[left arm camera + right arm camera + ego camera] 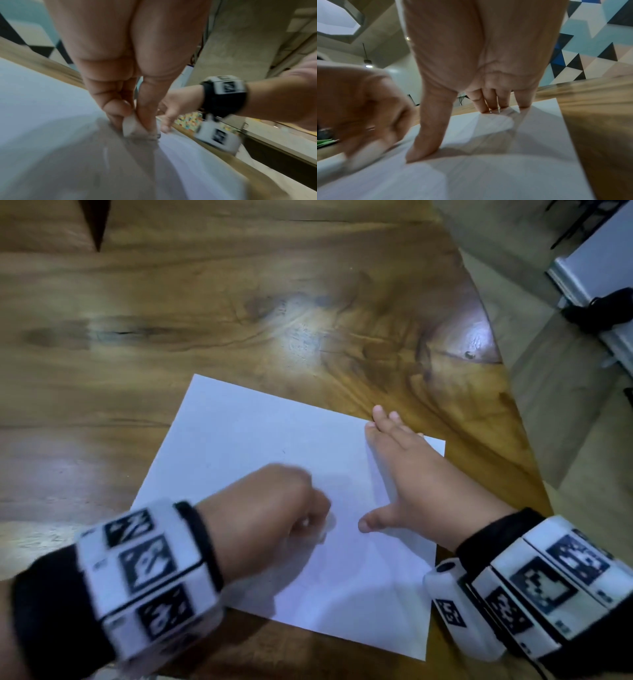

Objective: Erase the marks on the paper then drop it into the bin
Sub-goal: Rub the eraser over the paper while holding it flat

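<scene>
The paper (274,474) is laid flat on the table (239,302), near its right edge. It is pressed down by the right hand (407,470), fingers straight. An eraser (130,125) (white, blurred) is pinched against the sheet by the left hand (267,508).

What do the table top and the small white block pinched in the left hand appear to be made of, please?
Table: wood or wood veneer, glossy; grain, a knot and lamp glare show.
White block, pinched by the left hand against the paper: probably a rubber eraser, matte, though blurred.
</scene>
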